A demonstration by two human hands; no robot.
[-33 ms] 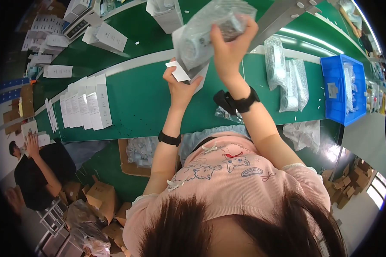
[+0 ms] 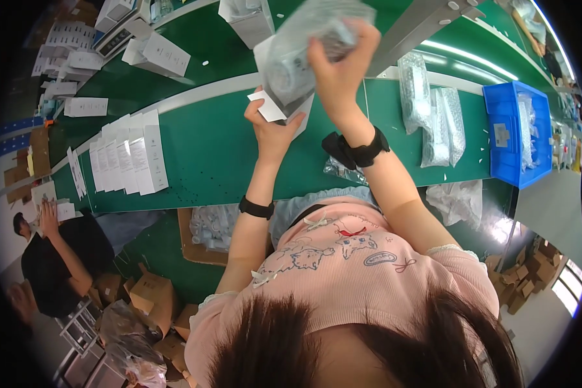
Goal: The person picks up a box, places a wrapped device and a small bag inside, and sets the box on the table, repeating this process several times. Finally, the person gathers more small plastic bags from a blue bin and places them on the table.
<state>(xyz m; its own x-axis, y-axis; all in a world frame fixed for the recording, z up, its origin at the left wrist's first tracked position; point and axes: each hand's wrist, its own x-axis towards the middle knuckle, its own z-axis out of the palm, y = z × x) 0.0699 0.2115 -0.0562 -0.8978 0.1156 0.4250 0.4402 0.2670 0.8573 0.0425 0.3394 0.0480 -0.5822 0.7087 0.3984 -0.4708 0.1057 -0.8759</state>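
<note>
My left hand point(image 2: 275, 134) is closed around the lower part of an open white carton point(image 2: 305, 118), tilted above the green workbench point(image 2: 220, 142). One flap stands out beside my thumb and fingers. My right hand point(image 2: 343, 77) grips a bubble-wrapped package point(image 2: 288, 61) at the carton's mouth, its lower end overlapping the opening. How deep it reaches inside is hidden. Whatever the wrap encloses is too blurred to name. Below my right wrist, a small clear plastic bag point(image 2: 344, 171) lies at the bench's near edge.
Several white cartons point(image 2: 132, 155) stand in a row at left. More bubble-wrapped packages point(image 2: 436, 129) lie at right beside a blue bin point(image 2: 498, 139). A grey metal post point(image 2: 415, 35) rises near my right hand. Another person point(image 2: 64, 258) works at far left.
My right hand and the bubble-wrapped package have shifted slightly left. My left hand and the carton have hardly moved.
</note>
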